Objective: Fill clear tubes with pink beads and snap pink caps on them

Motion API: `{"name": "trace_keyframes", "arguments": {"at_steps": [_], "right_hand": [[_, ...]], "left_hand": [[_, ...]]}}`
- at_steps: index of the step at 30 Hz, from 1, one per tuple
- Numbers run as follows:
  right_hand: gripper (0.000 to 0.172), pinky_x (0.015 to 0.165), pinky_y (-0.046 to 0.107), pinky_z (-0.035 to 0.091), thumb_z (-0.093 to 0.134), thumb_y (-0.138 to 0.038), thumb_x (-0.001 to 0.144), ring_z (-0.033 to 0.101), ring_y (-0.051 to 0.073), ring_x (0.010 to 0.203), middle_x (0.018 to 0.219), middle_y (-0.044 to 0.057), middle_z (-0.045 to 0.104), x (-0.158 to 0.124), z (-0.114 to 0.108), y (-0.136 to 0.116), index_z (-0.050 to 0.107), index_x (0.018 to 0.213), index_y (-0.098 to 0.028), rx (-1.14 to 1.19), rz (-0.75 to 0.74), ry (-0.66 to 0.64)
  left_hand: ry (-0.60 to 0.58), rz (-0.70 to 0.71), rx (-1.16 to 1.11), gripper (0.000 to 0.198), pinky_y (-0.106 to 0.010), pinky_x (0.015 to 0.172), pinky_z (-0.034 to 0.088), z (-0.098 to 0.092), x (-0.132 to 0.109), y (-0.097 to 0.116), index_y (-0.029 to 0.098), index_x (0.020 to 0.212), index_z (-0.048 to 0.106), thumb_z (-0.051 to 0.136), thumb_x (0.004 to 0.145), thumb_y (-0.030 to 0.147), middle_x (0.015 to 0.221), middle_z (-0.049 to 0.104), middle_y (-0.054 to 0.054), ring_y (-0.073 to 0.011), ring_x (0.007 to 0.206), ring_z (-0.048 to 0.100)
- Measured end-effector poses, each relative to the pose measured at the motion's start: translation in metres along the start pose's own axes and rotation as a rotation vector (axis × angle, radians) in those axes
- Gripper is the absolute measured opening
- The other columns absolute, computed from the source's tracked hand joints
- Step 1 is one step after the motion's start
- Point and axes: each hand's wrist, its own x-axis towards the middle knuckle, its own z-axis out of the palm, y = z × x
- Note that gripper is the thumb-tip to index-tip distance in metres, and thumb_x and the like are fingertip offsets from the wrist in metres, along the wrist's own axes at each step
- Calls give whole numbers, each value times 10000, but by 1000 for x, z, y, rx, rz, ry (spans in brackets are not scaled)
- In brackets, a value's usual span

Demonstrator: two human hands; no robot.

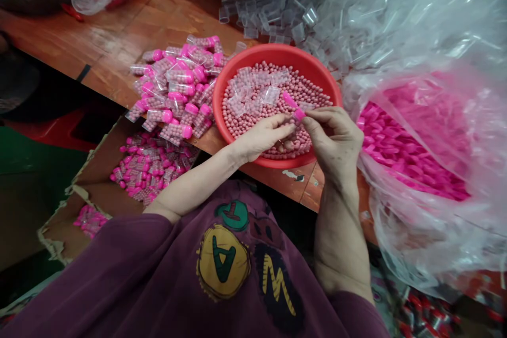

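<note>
A red plastic bowl (253, 63) full of small pink balls and some clear tubes sits on the wooden table edge. Over its near side my left hand (263, 136) and my right hand (335, 140) meet, fingers pinched together on one small tube with a pink cap (296, 111). A second pink cap (289, 99) shows just beyond it. Both hands are closed around that piece.
A heap of filled pink-capped tubes (178, 90) lies left of the bowl. Below it a cardboard box (95, 169) holds more. A clear bag of pink caps (412, 137) is at right. Empty clear tubes (273, 10) spill behind the bowl.
</note>
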Motion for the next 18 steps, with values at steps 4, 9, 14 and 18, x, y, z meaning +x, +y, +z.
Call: {"name": "trace_keyframes", "arguments": {"at_steps": [4, 9, 14, 18], "right_hand": [[295, 990, 521, 673, 852, -589, 1014, 810, 288, 1029, 1042, 65, 848, -4, 1, 0, 863, 975, -297, 34, 29, 31], [310, 973, 505, 675, 878, -602, 994, 803, 266, 979, 996, 50, 834, -9, 4, 3, 850, 943, -298, 95, 43, 69], [242, 988, 498, 665, 900, -535, 983, 809, 262, 1013, 1021, 43, 839, -11, 6, 5, 870, 967, -295, 149, 52, 161], [245, 959, 488, 677, 865, -533, 1018, 804, 259, 972, 1021, 58, 835, -12, 4, 3, 855, 986, -291, 60, 15, 64]], "left_hand": [[-26, -35, -55, 138, -253, 681, 499, -5, 2, -3, 178, 1049, 788, 876, 1010, 278, 905, 729, -17, -104, 714, 623], [-60, -54, -104, 111, -230, 643, 468, -8, 3, -5, 179, 997, 783, 866, 1013, 252, 877, 692, -11, -88, 687, 581], [-22, -72, -116, 117, -239, 670, 502, -8, 1, -4, 178, 1032, 763, 838, 1045, 266, 912, 728, -18, -95, 714, 631], [-2, -82, -78, 194, -240, 654, 491, -7, -2, -1, 183, 1071, 764, 909, 994, 287, 923, 727, -5, -106, 733, 671]]}}
